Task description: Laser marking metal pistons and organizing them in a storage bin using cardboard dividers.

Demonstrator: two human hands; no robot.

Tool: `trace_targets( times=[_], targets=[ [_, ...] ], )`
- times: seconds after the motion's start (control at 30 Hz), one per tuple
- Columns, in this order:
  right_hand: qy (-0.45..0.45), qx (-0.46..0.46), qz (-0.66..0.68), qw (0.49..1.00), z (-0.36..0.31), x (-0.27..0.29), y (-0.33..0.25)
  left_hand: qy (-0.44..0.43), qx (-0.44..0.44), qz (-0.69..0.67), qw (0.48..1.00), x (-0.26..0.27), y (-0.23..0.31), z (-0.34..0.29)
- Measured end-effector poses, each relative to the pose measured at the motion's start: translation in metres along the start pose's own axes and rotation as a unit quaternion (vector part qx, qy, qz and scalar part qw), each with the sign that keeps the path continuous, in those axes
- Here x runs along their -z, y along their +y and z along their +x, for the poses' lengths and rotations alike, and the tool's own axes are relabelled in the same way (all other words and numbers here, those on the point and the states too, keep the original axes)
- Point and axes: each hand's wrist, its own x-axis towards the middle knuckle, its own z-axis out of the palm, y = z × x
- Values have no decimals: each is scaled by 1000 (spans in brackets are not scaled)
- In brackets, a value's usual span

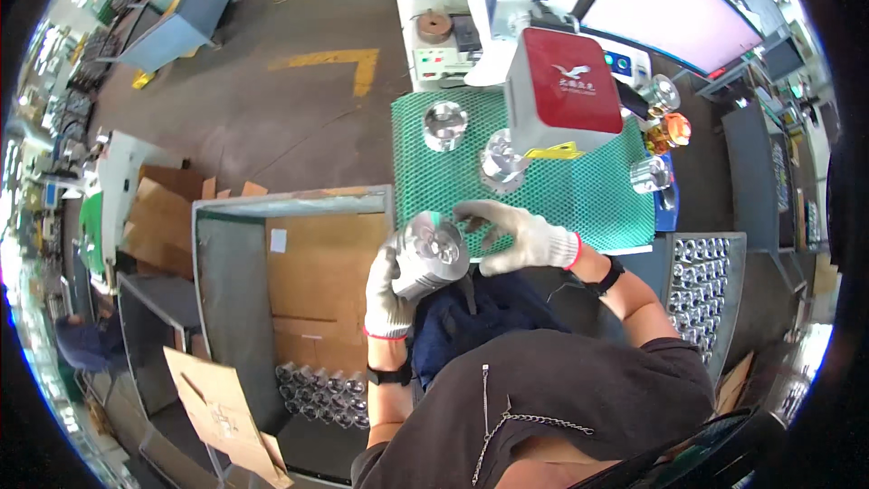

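My left hand point(387, 299), in a white knitted glove, grips a shiny silver piston point(431, 258) by its side. The piston is tilted, with its round recessed end facing up. Close to the right of it my gloved right hand point(525, 237) is open, thumb and fingers apart, with nothing visible in it. Its dark-stained fingertips are near the piston's upper edge; whether they touch it I cannot tell. On the green mesh mat point(588, 208) stand another piston point(444, 126) and, beside the red-and-grey machine head, a further silver part point(503, 165).
The machine head point(566, 81) overhangs the mat. A silver piston point(649, 176) and an orange-amber object point(668, 131) stand at its right edge. A monitor point(670, 7) is behind. Left, a metal bin point(201, 263) holds cardboard and pistons; right, another bin point(733, 299) holds piston rows.
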Motion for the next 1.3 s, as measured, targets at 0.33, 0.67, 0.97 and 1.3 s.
trace_targets(
  times=[0.33,0.67,0.97,1.3],
  targets=[
    [247,-243,524,778,-73,7,131,-134,95,697,698,8,-115,115],
    [382,-287,484,733,-131,51,156,-84,-210,792,567,-39,-142,272],
    [395,-43,-163,903,-19,107,239,1,-145,331,933,-21,-63,147],
    [243,-92,-299,918,74,81,141,279,-6,86,956,186,-54,-43]
  ],
)
